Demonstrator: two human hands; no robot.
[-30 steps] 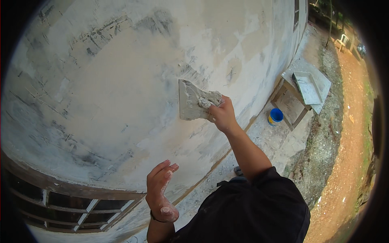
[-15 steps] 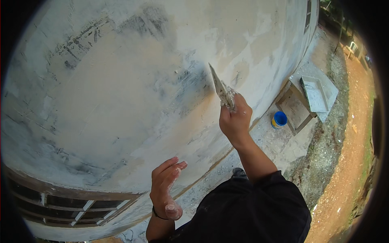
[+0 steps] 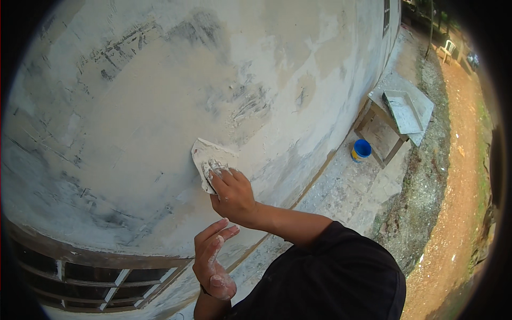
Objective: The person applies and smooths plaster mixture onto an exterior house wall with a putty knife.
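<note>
at eight o'clock, a dark-paned window (image 3: 88, 273) with pale bars sits low in the wall (image 3: 133, 106), whose plaster is patched in cream, white and grey, darker scuffs showing at eleven. toward seven o'clock the left hand (image 3: 205, 261) is raised, palm turned right, white smears on its fingers and thumb and a dark band (image 3: 204, 290) at its wrist; its grip is apart, thumb away from the fingers, clamped on nothing. the scraper (image 3: 205, 154) is at nine o'clock against the wall, wet filler heaped on its blade; i cannot tell whether the whole edge touches. the right hand (image 3: 234, 194), just above the left fingertips, has its grip clamped on the scraper. a black shirt (image 3: 330, 277) fills five o'clock. at three, a blue bucket (image 3: 358, 154) stands on the ground beside a low wooden counter (image 3: 421, 101), which carries a smeared tray (image 3: 405, 113). beyond, an orange dirt path (image 3: 453, 213) runs by four o'clock, and a pale chair (image 3: 448, 49) stands at two.
</note>
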